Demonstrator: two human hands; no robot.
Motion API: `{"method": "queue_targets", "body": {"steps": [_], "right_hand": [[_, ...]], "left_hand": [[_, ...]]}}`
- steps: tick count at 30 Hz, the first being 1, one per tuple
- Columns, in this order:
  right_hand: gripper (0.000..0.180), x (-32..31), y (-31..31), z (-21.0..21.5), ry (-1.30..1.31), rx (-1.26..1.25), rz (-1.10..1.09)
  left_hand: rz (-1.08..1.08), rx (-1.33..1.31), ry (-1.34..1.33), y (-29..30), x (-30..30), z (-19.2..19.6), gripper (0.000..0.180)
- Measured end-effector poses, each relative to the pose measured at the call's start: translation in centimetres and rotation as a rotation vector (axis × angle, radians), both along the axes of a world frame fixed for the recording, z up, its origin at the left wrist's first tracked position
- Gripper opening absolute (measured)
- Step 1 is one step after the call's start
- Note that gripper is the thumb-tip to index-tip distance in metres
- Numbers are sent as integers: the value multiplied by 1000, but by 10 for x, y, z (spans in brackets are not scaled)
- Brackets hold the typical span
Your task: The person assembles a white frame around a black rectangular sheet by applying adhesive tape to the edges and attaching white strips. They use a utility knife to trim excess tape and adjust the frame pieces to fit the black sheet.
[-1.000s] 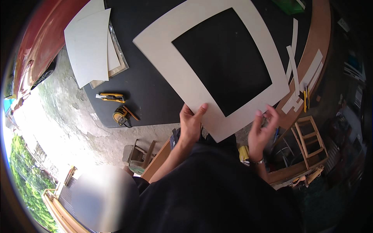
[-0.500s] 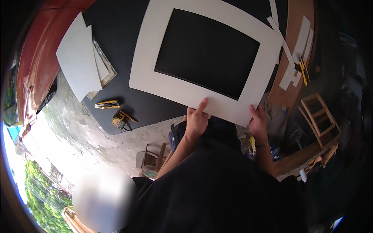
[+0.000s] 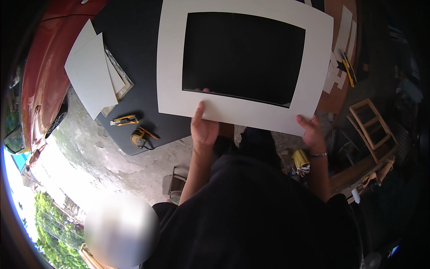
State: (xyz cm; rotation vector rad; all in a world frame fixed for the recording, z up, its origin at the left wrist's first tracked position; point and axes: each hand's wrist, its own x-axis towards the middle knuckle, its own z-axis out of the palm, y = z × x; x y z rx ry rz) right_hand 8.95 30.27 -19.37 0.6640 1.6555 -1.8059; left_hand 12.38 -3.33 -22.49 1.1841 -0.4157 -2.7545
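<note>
A large white mat board [image 3: 172,58] with a rectangular window cut in it is held up above the black tabletop [image 3: 130,54]. My left hand [image 3: 204,127] grips its near edge left of the middle, thumb on top; its fingertips show through the window from beneath. At the near right corner, my right hand [image 3: 312,133] pinches the board, thumb on its face and the other fingers hidden below. Dark surface shows through the window. Left of the board, a yellow utility knife [image 3: 125,120] and a tape measure [image 3: 138,139] with a pencil [image 3: 148,132] lie on the table.
Several white sheets [image 3: 92,67] lie stacked at the table's left. On a brown board [image 3: 329,102] at the right are white offcuts [image 3: 343,33] and another yellow utility knife [image 3: 348,69]. A wooden frame [image 3: 371,123] stands lower right. A red car [image 3: 53,49] is beyond the left side.
The mat board has turned slightly and shifted right, covering more of the strips there. My left hand has slid left along the near edge, and my right hand has moved a little right.
</note>
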Motion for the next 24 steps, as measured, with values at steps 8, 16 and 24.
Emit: {"method": "queue_targets", "body": {"steps": [8, 16, 24], "right_hand": [[36, -80, 32, 9, 34, -96, 194], [36, -133, 17, -16, -31, -161, 448], [31, -138, 10, -33, -110, -196, 450]], "left_hand": [[42, 95, 152, -16, 60, -4, 30], [172, 120, -175, 12, 106, -15, 29], [245, 98, -277, 17, 113, -26, 27]]}}
